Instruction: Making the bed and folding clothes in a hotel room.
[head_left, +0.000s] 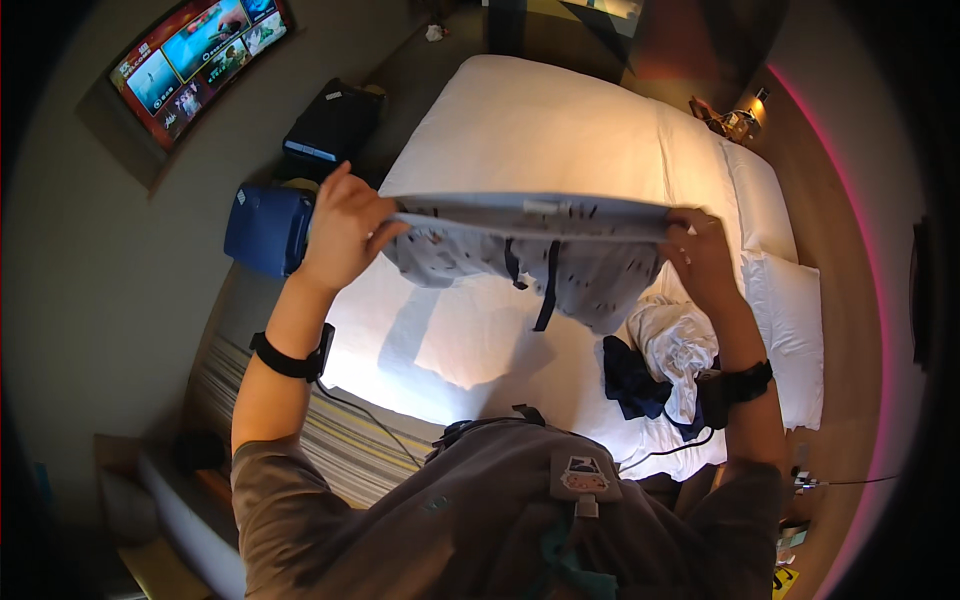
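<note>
Stretched between my two hands is a pair of grey drawstring shorts or trousers (600, 281) with small dark printed marks. My left hand (343, 225) pinches one end of the waistband, and my right hand (699, 255) grips the other end. Two dark drawstring ends dangle from the middle of the waistband. A pale label shows on its inner side. The garment hangs above a bed (540, 135) with white bedding, and its lower part is bunched and partly hidden from me.
A dark garment (630, 379) and crumpled white clothing (675, 337) lie on the bed by my right forearm. White pillows (784, 330) line its right side. A black suitcase (337, 120) and a blue suitcase (266, 229) stand left of the bed. A lit television (199, 67) hangs on the wall.
</note>
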